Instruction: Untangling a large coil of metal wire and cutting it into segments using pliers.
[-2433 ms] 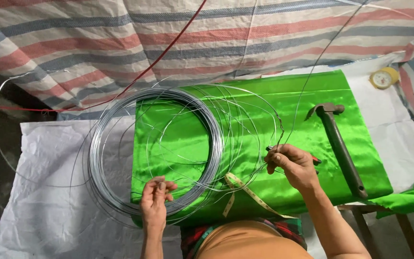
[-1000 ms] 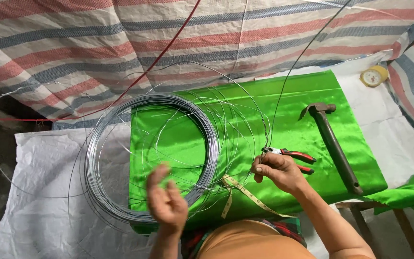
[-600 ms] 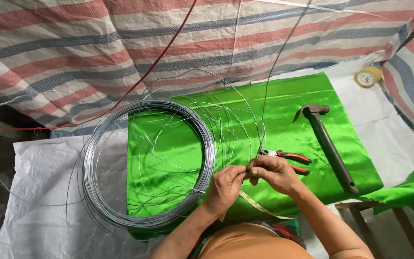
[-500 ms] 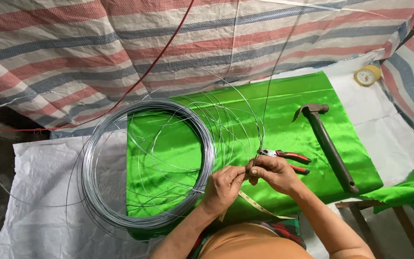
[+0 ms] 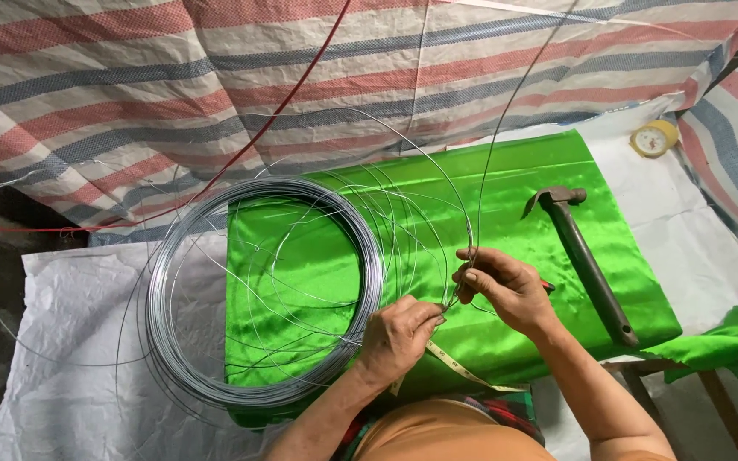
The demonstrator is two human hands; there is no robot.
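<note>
Both hands, left (image 5: 401, 335) and right (image 5: 503, 286), are pinching a thin grey steel wire (image 5: 475, 192) over the shiny green cloth (image 5: 506, 183). The large grey wire coil (image 5: 172, 341) is lying just left; the black claw hammer (image 5: 587, 260) is lying right.

No packages, signs or screens show in this view. The nearest thing to a label is the pale round face of the small yellow disc-shaped tape measure case (image 5: 653, 137), which lies on the white woven sheet (image 5: 70, 341) at the far right, just beyond the green cloth's corner.
</note>
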